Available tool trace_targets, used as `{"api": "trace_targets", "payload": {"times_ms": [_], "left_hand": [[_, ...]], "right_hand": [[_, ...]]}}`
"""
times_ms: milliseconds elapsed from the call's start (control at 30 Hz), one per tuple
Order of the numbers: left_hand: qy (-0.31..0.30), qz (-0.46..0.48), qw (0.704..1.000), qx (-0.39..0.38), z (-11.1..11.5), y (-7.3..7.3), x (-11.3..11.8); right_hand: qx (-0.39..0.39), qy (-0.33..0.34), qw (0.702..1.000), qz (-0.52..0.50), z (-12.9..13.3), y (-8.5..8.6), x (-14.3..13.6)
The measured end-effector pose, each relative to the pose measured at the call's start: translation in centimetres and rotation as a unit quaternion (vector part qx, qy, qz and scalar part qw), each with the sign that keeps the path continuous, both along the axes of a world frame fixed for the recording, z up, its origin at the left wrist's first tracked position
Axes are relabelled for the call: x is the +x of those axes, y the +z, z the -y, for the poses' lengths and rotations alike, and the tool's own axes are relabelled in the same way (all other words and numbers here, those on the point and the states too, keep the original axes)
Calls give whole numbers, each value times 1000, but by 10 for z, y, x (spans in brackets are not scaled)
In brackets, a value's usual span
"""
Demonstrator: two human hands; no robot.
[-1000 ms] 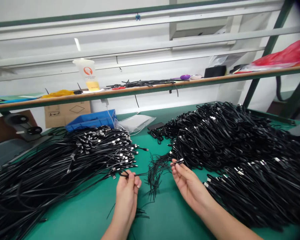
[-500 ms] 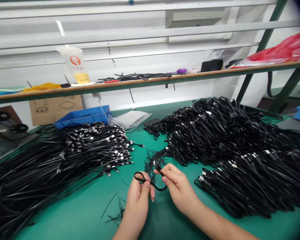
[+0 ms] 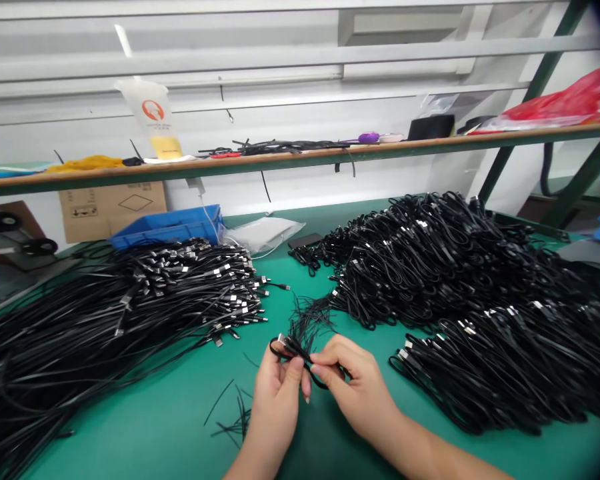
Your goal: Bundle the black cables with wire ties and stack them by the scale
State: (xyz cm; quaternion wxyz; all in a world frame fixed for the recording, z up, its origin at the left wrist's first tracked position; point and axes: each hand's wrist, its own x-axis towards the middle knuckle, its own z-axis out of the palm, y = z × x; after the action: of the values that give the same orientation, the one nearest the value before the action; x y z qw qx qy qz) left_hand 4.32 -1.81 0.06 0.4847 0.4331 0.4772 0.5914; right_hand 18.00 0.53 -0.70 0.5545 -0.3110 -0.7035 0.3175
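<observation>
A black USB cable (image 3: 300, 351), partly looped, is held between both hands above the green table. My left hand (image 3: 280, 393) pinches it between thumb and fingers, and a loop and the silver plug stick up past the fingertips. My right hand (image 3: 353, 380) grips the cable just to the right, its fingertips close to the left thumb. Part of the cable is hidden by the fingers. Just beyond the hands lies a bunch of thin black ties (image 3: 310, 320). More loose ties (image 3: 237, 420) lie left of my left wrist.
Straight cables with silver plugs (image 3: 200, 287) are heaped at left. Folded cable bundles (image 3: 420, 260) form a large pile at right, with a nearer row (image 3: 505, 367). Behind stand a blue bin (image 3: 170, 227) and a plastic bag (image 3: 263, 235). A shelf (image 3: 300, 159) crosses above the table.
My right hand has brought its part of the cable left and down to my left hand. The plug end now lies at the left fingertips. The view has shifted slightly.
</observation>
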Motion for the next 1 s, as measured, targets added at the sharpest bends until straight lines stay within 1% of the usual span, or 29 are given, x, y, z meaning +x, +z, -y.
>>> {"api": "trace_targets", "payload": {"times_ms": [167,300,400,533,667,700,767,800,833,867,933,967,1000], "left_hand": [[-16,17,1000,8,0,-1,1],[-4,18,1000,8,1,-1,0],[-2,20,1000,9,3,-1,-1],[-16,11,1000,16,3,1,-1],[-31,5,999,19,3,5,-1],[-35,8,999,18,2,5,-1],[-43,21,999,25,2,3,-3],[-48,30,998,34,2,2,-4],[-53,40,997,43,2,1,-7],[-59,49,996,52,1,-1,-9],[-69,62,994,64,0,-3,-14],[-75,67,993,68,0,-4,-15],[-82,71,991,72,0,-4,-17]], "right_hand": [[2,-8,1000,-6,1,0,-1],[2,-4,1000,-5,2,1,0],[0,13,1000,9,4,3,0],[8,44,999,10,4,6,2],[-1,53,998,27,1,7,4],[-20,51,998,33,0,7,4],[-84,56,995,24,-2,7,4],[-126,72,989,6,-3,7,4],[-173,105,979,-14,-3,8,3],[-223,148,963,-35,-4,8,3],[-317,227,918,-73,-4,9,3],[-354,250,897,-89,-4,9,2],[-380,257,883,-104,-4,9,2]]}}
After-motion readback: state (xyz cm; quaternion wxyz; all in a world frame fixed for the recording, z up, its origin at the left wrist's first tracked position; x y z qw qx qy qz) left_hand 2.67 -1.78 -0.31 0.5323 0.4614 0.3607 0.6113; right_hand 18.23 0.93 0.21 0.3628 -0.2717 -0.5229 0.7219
